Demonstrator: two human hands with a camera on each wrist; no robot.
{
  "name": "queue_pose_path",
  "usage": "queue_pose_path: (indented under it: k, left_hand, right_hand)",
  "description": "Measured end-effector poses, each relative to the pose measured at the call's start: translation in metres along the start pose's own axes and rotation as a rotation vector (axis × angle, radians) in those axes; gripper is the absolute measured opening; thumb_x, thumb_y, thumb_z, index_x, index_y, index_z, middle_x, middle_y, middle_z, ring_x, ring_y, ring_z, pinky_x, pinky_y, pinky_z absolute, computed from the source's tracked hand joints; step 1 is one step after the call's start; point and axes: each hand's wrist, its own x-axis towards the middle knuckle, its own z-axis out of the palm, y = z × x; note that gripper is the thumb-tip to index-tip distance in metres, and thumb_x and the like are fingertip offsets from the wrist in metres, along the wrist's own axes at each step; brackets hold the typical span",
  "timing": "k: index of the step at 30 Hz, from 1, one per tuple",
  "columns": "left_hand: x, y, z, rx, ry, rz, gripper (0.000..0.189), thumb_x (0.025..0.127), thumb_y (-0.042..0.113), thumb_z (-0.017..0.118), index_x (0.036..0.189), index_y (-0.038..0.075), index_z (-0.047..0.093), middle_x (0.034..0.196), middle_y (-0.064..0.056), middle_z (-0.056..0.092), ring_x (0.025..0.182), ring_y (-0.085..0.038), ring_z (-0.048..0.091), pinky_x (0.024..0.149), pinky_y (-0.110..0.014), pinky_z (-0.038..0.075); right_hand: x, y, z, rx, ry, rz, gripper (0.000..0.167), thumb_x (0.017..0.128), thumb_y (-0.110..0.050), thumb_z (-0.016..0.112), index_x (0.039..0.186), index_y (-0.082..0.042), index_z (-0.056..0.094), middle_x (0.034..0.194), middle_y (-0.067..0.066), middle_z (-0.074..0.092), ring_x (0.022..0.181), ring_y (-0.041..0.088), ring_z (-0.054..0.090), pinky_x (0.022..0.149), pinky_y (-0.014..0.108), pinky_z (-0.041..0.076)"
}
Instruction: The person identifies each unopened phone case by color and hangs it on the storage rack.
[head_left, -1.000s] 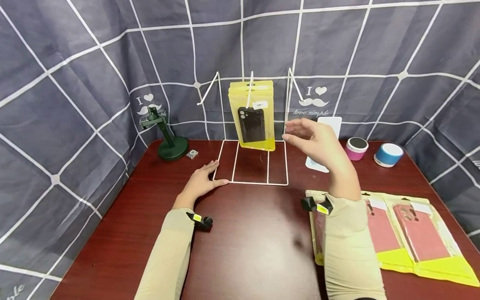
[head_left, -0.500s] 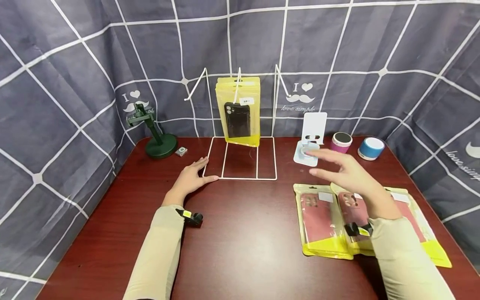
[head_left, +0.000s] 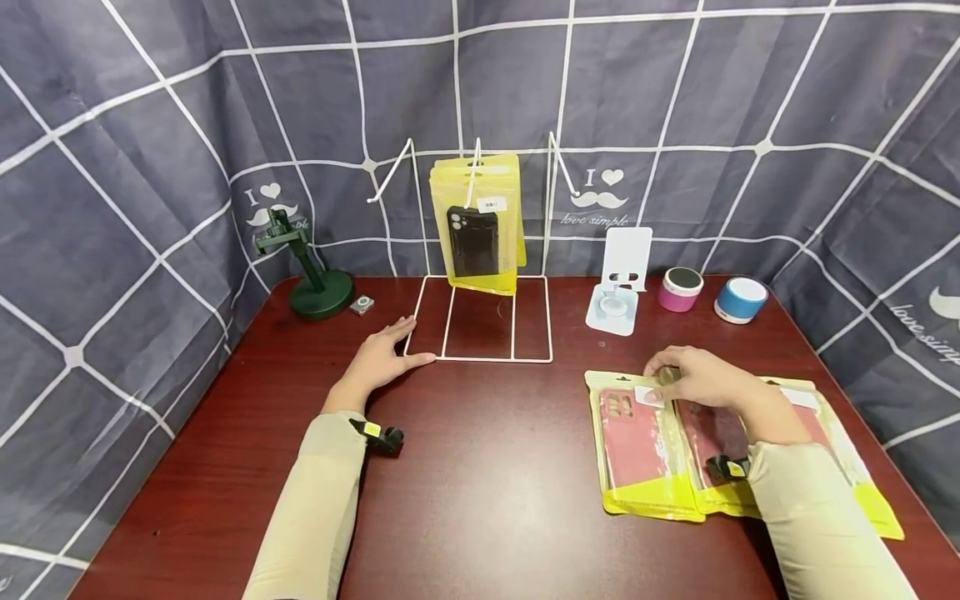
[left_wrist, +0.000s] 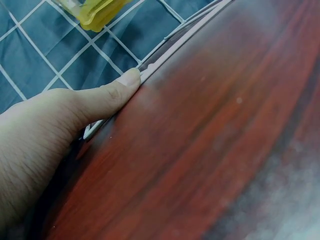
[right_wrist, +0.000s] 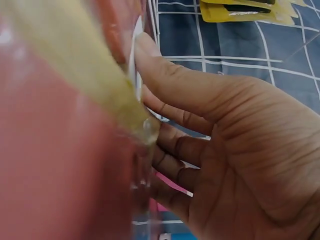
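My left hand point(head_left: 375, 362) rests at the front left corner of the white wire display rack point(head_left: 495, 360), fingers extended. Its thumb lies along the front wire, seen also in the left wrist view on the rack point(left_wrist: 160, 60). On the rack's middle hook hang yellow pouches, the front one holding a black phone case point(head_left: 474, 242). At right, my right hand point(head_left: 705, 379) pinches the top right corner of the leftmost pink phone case pouch point(head_left: 633, 442). In the right wrist view its thumb point(right_wrist: 170, 80) is on the white label, fingers curled beyond the edge.
More pink phone case pouches point(head_left: 712, 433) lie under and beside the right forearm. Behind them stand a white phone stand point(head_left: 627, 254), a pink speaker point(head_left: 680, 292) and a blue speaker point(head_left: 741, 302). A green stand point(head_left: 321, 292) and a small square device point(head_left: 362, 305) are at back left.
My right hand has moved from beside the rack, right and down to the pink phone case pouches, and its fingers have closed on one. The left hand stays on the rack. The view shifted slightly.
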Motion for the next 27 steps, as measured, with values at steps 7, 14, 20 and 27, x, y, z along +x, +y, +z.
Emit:
queue_pose_path:
  k: [7,14,20,27]
  left_hand:
    - [0.001,0.0,-0.002,-0.004,0.005,0.004,0.1,0.08,0.078,0.063,0.156,0.017,0.041,0.161,-0.006,0.034,0.149,-0.035,0.028,0.118,-0.054,0.025]
    - [0.0,-0.001,-0.001,0.001,-0.002,-0.004,0.102,0.079,0.079,0.063,0.156,0.018,0.04,0.161,-0.006,0.034,0.149,-0.035,0.028,0.118,-0.055,0.026]
    - [-0.002,0.0,0.0,-0.015,0.009,-0.001,0.098,0.08,0.075,0.066,0.156,0.018,0.041,0.161,-0.006,0.035,0.149,-0.034,0.029,0.118,-0.054,0.026]
    - [0.0,0.001,0.0,-0.002,0.005,-0.001,0.098,0.081,0.075,0.066,0.156,0.017,0.04,0.161,-0.006,0.035,0.148,-0.035,0.029,0.118,-0.054,0.026]
  right_hand:
    - [0.003,0.006,0.005,0.083,0.006,-0.013,0.01,0.092,-0.015,0.074,0.096,-0.012,0.066,0.085,-0.003,0.06,0.081,0.016,0.053,0.066,0.028,0.045]
    - [0.007,0.006,0.013,0.054,0.19,-0.129,0.008,0.097,-0.009,0.066,0.097,-0.014,0.061,0.081,-0.005,0.059,0.074,0.012,0.053,0.066,0.026,0.043]
    - [0.009,0.006,0.015,0.248,0.324,0.005,0.015,0.102,-0.022,0.061,0.113,-0.011,0.06,0.086,0.004,0.066,0.074,0.014,0.057,0.062,0.024,0.045]
    - [0.005,0.012,0.01,0.425,0.166,0.075,0.035,0.098,-0.029,0.068,0.126,-0.011,0.058,0.102,0.01,0.07,0.084,0.02,0.067,0.072,0.029,0.054]
